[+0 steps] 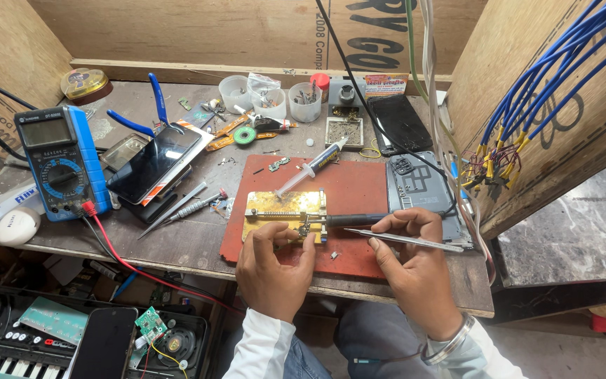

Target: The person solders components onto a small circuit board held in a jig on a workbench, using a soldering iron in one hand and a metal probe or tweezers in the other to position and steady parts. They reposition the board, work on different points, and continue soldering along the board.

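A gold-coloured board holder point(282, 210) sits on a red mat point(359, 193) near the bench's front edge. My left hand point(272, 265) rests at the holder's front edge, fingertips pinching something small there; what it is I cannot tell. My right hand point(415, 267) grips a black-handled soldering iron point(348, 220) whose tip touches the holder's right end, and a pair of metal tweezers point(405, 241) lies across the same hand's fingers. A syringe of paste point(310, 168) lies tilted just behind the holder.
A blue multimeter point(61, 161) with red lead stands at left, beside phones point(152, 165), screwdrivers and blue pliers. Small plastic cups point(268, 98) line the back. An opened phone point(419, 186) lies right of the mat. Blue wires point(541, 84) hang on the right wall.
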### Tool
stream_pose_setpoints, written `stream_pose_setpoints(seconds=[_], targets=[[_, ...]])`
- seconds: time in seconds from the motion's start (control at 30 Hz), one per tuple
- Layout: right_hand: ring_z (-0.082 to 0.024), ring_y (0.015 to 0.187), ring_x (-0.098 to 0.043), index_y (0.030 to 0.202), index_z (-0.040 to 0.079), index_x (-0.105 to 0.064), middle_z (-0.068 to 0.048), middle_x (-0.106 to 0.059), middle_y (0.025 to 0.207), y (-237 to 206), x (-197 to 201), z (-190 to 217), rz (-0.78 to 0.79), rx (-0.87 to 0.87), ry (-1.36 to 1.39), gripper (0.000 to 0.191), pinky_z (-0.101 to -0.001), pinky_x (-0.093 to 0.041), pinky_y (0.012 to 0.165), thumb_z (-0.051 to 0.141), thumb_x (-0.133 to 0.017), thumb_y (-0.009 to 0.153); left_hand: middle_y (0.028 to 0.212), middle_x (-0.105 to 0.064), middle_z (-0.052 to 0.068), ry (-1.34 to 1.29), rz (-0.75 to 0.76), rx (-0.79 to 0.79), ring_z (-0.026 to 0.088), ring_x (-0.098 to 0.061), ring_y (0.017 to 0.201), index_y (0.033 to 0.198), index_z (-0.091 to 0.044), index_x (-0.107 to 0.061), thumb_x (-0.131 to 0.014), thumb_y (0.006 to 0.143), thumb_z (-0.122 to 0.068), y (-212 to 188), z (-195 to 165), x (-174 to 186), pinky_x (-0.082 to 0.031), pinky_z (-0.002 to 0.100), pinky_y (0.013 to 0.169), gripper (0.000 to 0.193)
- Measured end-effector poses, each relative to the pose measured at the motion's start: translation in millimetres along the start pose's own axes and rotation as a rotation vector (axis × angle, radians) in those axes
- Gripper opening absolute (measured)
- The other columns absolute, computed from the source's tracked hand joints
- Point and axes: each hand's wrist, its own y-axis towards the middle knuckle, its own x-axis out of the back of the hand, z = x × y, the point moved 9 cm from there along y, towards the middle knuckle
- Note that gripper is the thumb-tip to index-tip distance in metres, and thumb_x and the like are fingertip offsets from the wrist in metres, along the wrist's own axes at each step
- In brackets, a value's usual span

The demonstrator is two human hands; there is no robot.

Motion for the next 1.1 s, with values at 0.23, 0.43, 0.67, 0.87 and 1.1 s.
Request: stream_pose_setpoints(seconds=[0.23,0.43,0.67,0.87,1.1], targets=[[-0.016,0.11,-0.059,0.13,0.007,-0.037,-0.011,-0.056,0.116,-0.9,0.5,-0.2,-0.009,0.0,0.003,0.049,-0.03,-0.051,0.097,-0.011,-0.062,0.092,0.082,-0.07,-0.002,0.003,-0.005,-0.005,0.019,-0.068,0.077,0.108,-0.013,-0.052,-0.087,0.079,-0.021,-0.8,0.0,0.4,-0.053,0.037,0.068,0.046],[-0.016,0.111,-0.059,0.129,0.007,-0.037,-0.011,-0.056,0.116,-0.7,-0.7,1.6,-0.009,0.01,-0.01,0.048,-0.0307,-0.051,0.098,-0.011,-0.062,0.092,0.083,-0.071,-0.002,-0.001,-0.007,0.004,0.019,-0.069,0.077,0.108,-0.013,-0.052,-0.087,0.08,-0.021,-1.1,1.8,0.9,-0.053,0.037,0.068,0.046],[-0.016,0.111,-0.059,0.129,0.007,-0.037,-0.011,-0.056,0.116,0.2,-1.2,3.2,-0.007,0.006,-0.012,0.048,-0.0307,-0.051,0.098,-0.011,-0.062,0.092,0.083,-0.07,-0.002,0.009,-0.025,-0.019,0.019,-0.068,0.077,0.109,-0.012,-0.052,-0.087,0.08,-0.021,-0.8,-0.7,1.4,-0.052,0.038,0.069,0.047],[-0.016,0.11,-0.059,0.13,0.007,-0.036,-0.012,-0.056,0.117,-0.9,-1.7,4.9,0.001,0.009,-0.037,0.048,-0.0308,-0.051,0.099,-0.012,-0.061,0.093,0.084,-0.07,-0.002,-0.02,-0.017,-0.003,0.019,-0.068,0.077,0.111,-0.013,-0.051,-0.088,0.081,-0.02,-2.2,1.7,-0.3,-0.053,0.037,0.069,0.048],[-0.016,0.111,-0.057,0.131,0.007,-0.035,-0.012,-0.055,0.118,-1.2,-3.7,4.4,0.008,0.01,-0.023,0.049,-0.0308,-0.05,0.101,-0.012,-0.061,0.094,0.085,-0.07,-0.003,-0.009,-0.019,-0.015,0.02,-0.068,0.079,0.112,-0.013,-0.051,-0.087,0.082,-0.019,-2.3,3.1,-0.6,-0.052,0.038,0.07,0.048]])
